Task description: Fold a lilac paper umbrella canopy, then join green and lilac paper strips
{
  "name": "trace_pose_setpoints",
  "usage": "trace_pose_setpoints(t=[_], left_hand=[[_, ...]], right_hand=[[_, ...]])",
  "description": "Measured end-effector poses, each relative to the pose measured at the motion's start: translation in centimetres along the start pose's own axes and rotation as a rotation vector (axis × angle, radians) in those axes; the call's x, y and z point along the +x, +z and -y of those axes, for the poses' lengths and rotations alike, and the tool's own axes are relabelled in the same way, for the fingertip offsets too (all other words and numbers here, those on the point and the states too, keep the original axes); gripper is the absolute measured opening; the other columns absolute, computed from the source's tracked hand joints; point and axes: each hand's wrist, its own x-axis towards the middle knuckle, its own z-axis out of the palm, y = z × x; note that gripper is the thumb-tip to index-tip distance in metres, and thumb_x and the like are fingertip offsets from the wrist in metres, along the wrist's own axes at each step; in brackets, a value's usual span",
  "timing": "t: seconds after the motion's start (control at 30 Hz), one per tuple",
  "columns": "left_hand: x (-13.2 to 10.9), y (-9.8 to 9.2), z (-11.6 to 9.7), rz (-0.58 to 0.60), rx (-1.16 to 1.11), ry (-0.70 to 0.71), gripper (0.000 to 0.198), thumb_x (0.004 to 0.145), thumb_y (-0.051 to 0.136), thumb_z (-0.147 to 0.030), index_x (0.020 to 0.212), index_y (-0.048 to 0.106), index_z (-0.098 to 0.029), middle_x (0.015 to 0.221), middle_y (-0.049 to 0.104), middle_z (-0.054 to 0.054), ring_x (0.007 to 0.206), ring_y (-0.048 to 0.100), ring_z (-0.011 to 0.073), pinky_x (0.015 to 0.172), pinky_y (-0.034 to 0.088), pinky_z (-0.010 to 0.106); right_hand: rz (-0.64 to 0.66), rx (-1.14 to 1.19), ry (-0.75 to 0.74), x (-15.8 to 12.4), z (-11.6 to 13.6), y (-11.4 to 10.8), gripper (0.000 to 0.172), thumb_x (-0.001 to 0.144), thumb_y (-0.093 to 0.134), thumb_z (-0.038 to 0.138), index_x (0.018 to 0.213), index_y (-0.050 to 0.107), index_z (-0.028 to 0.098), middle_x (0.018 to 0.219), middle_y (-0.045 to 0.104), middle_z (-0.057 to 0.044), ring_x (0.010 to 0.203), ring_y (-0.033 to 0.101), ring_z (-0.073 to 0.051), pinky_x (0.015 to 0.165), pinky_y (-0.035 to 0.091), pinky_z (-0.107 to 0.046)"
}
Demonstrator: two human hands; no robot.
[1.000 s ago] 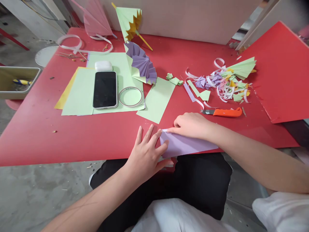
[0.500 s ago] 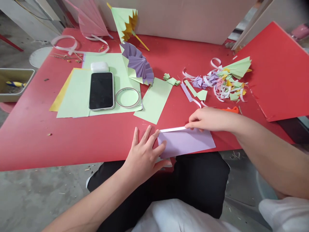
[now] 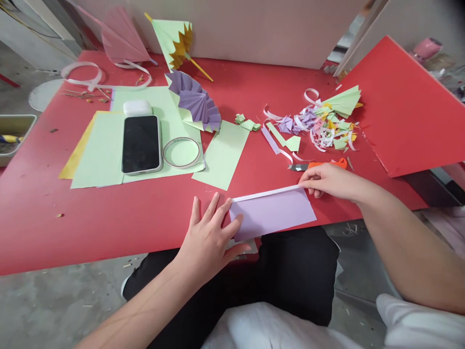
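Note:
A purple sheet of paper lies at the near edge of the red table, with a narrow white folded strip along its far edge. My left hand rests with fingers spread on the sheet's left end, one fingertip at the strip's left corner. At the strip's right end, my right hand has its thumb and forefinger pinched on the folded edge. Just beyond that hand lie scissors with orange handles, partly hidden by it.
On the red table are a phone, a tape roll, green sheets, a purple pleated fan, paper umbrellas and a scrap pile. A red board stands at the right.
My right hand has slid rightward along the fold to its right end, uncovering more of the white strip and the scissors' blades. My left hand stays on the sheet. The camera view has shifted slightly.

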Motion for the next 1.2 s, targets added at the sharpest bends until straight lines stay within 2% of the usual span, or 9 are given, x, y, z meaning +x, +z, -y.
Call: trace_pose_setpoints(t=[0.17, 0.37, 0.53, 1.2], left_hand=[[0.0, -0.1, 0.0, 0.002, -0.004, -0.002, 0.044, 0.082, 0.05, -0.053, 0.113, 0.059, -0.023, 0.131, 0.05, 0.017, 0.129, 0.035, 0.0411, 0.097, 0.023, 0.07], [0.1, -0.1, 0.0, 0.0, -0.002, 0.001, 0.044, 0.082, 0.05, -0.053, 0.114, 0.058, -0.023, 0.13, 0.051, 0.017, 0.128, 0.035, 0.0417, 0.097, 0.023, 0.07], [0.0, -0.1, 0.1, 0.002, 0.005, -0.002, 0.045, 0.083, 0.047, -0.054, 0.113, 0.059, -0.023, 0.129, 0.051, 0.016, 0.128, 0.035, 0.0416, 0.097, 0.023, 0.07], [0.0, -0.1, 0.1, 0.001, 0.011, -0.006, 0.048, 0.085, 0.041, -0.058, 0.112, 0.06, -0.023, 0.13, 0.051, 0.017, 0.129, 0.033, 0.0415, 0.097, 0.021, 0.07]], right_hand=[[0.024, 0.019, 0.011, 0.4, -0.4, 0.4, 0.033, 0.077, 0.054, 0.05, 0.076, 0.062, 0.018, 0.071, 0.063, -0.004, 0.063, 0.059, -0.013, 0.058, 0.045, -0.025], [0.01, -0.075, 0.022, 0.5, -0.2, 0.6, 0.035, 0.077, 0.052, 0.052, 0.074, 0.06, 0.018, 0.063, 0.06, -0.002, 0.058, 0.057, -0.013, 0.053, 0.041, -0.024], [0.027, -0.128, 0.031, 0.5, 0.4, 0.7, 0.033, 0.077, 0.051, 0.05, 0.073, 0.059, 0.019, 0.064, 0.061, -0.002, 0.056, 0.058, -0.013, 0.053, 0.04, -0.025], [-0.039, -0.27, 0.014, 0.6, 1.4, 1.0, 0.026, 0.077, 0.05, 0.043, 0.068, 0.058, 0.02, 0.058, 0.059, -0.001, 0.056, 0.055, -0.013, 0.047, 0.034, -0.024]])
